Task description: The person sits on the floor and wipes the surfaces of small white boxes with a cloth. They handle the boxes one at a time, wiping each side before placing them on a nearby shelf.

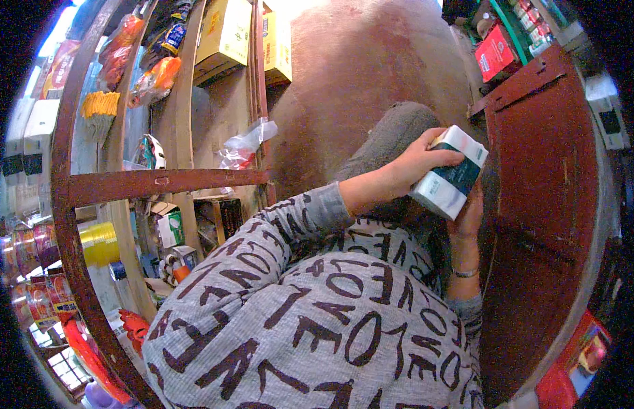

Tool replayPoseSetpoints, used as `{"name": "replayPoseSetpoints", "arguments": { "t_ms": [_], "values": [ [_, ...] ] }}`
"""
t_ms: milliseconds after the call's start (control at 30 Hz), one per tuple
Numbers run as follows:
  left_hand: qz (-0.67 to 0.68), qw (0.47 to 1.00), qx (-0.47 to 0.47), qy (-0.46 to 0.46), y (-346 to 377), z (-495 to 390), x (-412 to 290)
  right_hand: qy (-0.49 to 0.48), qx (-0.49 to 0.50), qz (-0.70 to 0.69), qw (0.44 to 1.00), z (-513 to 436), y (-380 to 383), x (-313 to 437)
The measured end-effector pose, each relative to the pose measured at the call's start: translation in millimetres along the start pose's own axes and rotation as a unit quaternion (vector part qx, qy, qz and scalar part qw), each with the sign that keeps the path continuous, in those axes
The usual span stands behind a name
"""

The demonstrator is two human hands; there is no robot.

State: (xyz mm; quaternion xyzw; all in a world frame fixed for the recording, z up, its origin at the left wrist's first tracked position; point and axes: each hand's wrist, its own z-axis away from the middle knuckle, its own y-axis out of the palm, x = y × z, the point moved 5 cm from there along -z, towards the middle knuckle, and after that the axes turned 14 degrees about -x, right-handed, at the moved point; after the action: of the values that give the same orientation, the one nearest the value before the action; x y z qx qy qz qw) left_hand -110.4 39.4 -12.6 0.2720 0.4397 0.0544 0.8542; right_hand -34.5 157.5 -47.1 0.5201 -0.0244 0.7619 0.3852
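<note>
A white plastic-wrapped tissue pack (452, 171) with a dark green band is held in front of my lap, tilted. My left hand (427, 153) grips it from the upper left, with the thumb across the band. Under and to the right of the pack is my right hand (469, 209), holding its lower side; the pack hides most of those fingers. A band circles the right wrist. Both forearms come out of grey sleeves with dark lettering, and a dark grey trouser leg (399, 128) shows behind the left hand.
To the left stands a wooden shelf frame (168, 179) with yellow cartons (225, 36), bagged goods, a yellow tape roll (97, 243) and small boxes. At the right is a red-brown wooden panel (542, 153), with a red box (496, 53) above it. The brown floor (347, 66) lies between.
</note>
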Motion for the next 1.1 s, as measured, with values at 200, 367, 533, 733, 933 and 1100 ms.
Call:
{"name": "replayPoseSetpoints", "arguments": {
  "t_ms": [200, 367, 533, 733, 933, 1100],
  "values": [
    [0.060, 0.998, -0.011, 0.029, -9.7, -3.5, -1.8, -0.013, -0.085, 0.042, 0.995, -14.6, -30.8, -8.1],
    [0.019, 0.990, -0.114, 0.086, -20.7, -18.5, -20.1, -0.138, -0.023, 0.265, 0.954, -6.6, -13.1, 9.6],
    [0.093, 0.981, -0.169, 0.031, -21.5, -22.9, -1.1, -0.317, 0.123, 0.308, 0.889, 15.6, 33.9, 20.6],
    [0.150, 0.987, -0.002, -0.057, -3.9, -11.9, 16.7, -0.356, -0.007, 0.249, 0.901, -5.1, 5.6, 27.3],
    [-0.069, 0.997, 0.033, 0.029, -1.5, -2.9, -0.6, -0.160, 0.078, -0.074, 0.981, -19.3, -27.8, 36.6],
    [-0.060, 0.993, 0.097, 0.005, 8.2, 7.9, -0.9, -0.069, 0.144, -0.111, 0.981, -16.0, -23.8, 30.8]
  ]
}}
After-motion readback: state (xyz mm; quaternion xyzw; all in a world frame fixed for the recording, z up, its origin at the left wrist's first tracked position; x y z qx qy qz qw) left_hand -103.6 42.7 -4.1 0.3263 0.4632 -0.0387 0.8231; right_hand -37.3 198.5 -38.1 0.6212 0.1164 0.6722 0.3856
